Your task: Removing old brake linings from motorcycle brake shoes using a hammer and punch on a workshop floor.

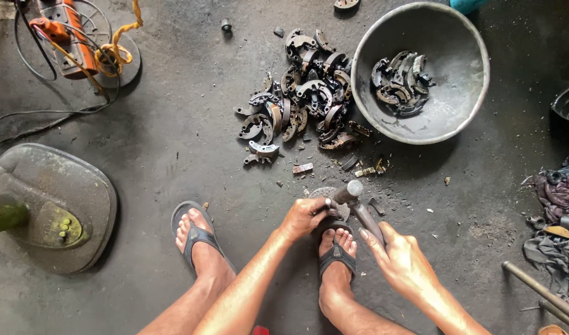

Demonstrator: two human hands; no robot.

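My left hand (304, 216) grips a small dark metal part, seemingly a brake shoe (327, 196), pressed on the floor just ahead of my right foot (337, 248). My right hand (401, 260) holds the handle of a hammer (359, 205), whose round head rests right by that part. A heap of worn curved brake shoes (300, 93) lies further out on the dark concrete floor. Beside the heap stands a large grey metal bowl (452, 118) with several more shoes (401, 77) inside.
My left foot (196, 239) in a sandal rests to the left. A heavy rounded metal base (49, 205) sits at far left. Orange tool and cables (73, 43) lie top left. Rags (560, 217) and metal rods (539, 288) are at the right edge. Small debris (365, 169) litters the floor.
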